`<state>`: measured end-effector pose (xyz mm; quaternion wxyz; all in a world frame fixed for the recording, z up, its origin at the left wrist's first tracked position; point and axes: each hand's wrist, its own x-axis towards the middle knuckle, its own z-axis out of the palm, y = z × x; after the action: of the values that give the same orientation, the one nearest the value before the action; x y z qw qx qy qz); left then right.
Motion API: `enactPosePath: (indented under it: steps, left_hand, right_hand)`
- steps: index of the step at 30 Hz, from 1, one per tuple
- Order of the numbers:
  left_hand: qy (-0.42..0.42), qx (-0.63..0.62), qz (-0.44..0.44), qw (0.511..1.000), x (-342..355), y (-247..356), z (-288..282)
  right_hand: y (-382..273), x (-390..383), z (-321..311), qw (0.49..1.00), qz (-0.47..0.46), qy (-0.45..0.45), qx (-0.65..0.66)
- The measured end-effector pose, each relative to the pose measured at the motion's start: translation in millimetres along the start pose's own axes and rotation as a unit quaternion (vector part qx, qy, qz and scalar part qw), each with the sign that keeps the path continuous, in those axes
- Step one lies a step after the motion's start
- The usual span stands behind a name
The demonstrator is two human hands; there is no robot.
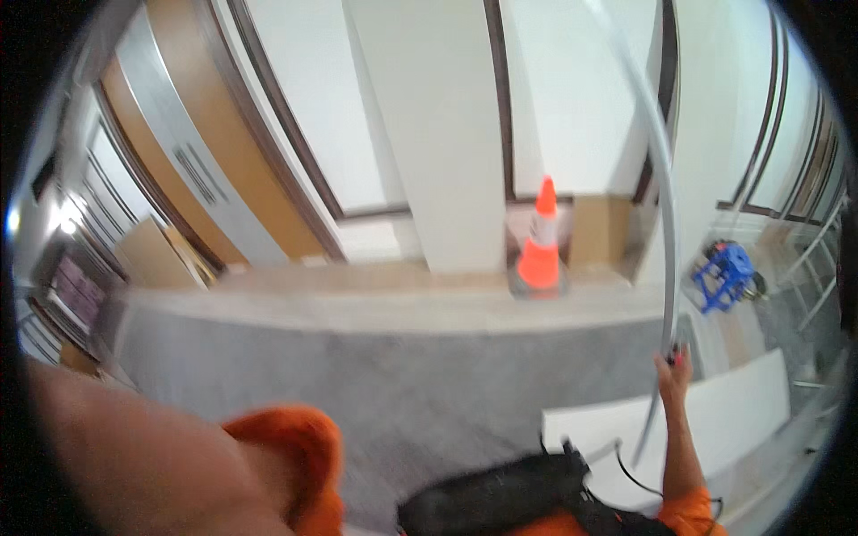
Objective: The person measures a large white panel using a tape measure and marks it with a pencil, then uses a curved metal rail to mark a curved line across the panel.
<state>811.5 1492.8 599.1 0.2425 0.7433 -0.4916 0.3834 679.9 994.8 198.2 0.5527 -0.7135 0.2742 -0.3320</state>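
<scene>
My right hand (677, 364) is out in front on the right, its fingers closed round a long, thin grey pole (667, 214). The pole stands nearly upright and runs out of the top of the view. Its lower end slants down past the wrist over a white board (751, 391) on the floor. Something small, dark and red shows at the fingers, too small to name. My left arm (143, 451), blurred and very near, crosses the lower left with an orange sleeve (304, 447). The left hand itself is outside the view.
An orange traffic cone (540, 259) stands by the wall, beside a brown cardboard piece (599, 234). A blue plastic stool (728, 275) is at the right, near a white metal frame (822, 259). Brown panels (161, 250) lean at the left by a wooden door (210, 116).
</scene>
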Motion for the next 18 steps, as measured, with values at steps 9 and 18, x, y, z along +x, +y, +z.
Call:
enactPosePath:
  steps: [9,18]
  left_hand:
    - [0.151,-0.143,-0.013,0.978,-35.4,-116.8,70.2]
    - [-0.376,-0.689,-0.101,0.612,-103.2,-18.0,293.2]
  right_hand:
    - [-89.7,-64.2,-17.5,0.896,-0.062,0.239,-0.369]
    - [-168.5,-174.9,136.7,0.958,0.046,0.11,-0.259]
